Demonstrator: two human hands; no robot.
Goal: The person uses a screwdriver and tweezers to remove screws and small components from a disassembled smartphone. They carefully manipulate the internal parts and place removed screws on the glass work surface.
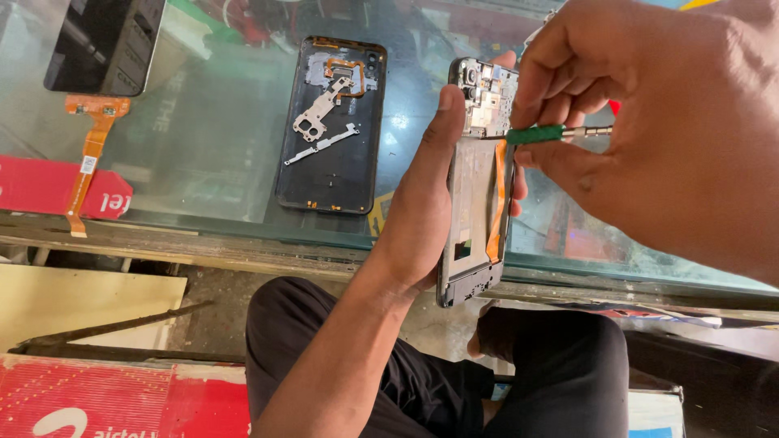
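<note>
Grip of the left hand (422, 203) is closed round the opened phone (479, 178) held upright over the bench (203, 130) edge, right hand (649, 122) pinching a green-handled screwdriver (535, 134) at its board; orange flex cable (497, 203) could be nicked by a slip.

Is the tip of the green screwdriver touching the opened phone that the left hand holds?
Touching. In the head view, the green screwdriver in the right hand meets the opened phone near its top; no gap shows. The left hand grips the phone.

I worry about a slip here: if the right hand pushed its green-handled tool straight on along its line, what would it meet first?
The right hand aims the screwdriver leftward; its tip already seems to meet the opened phone, held by the left hand.
</note>
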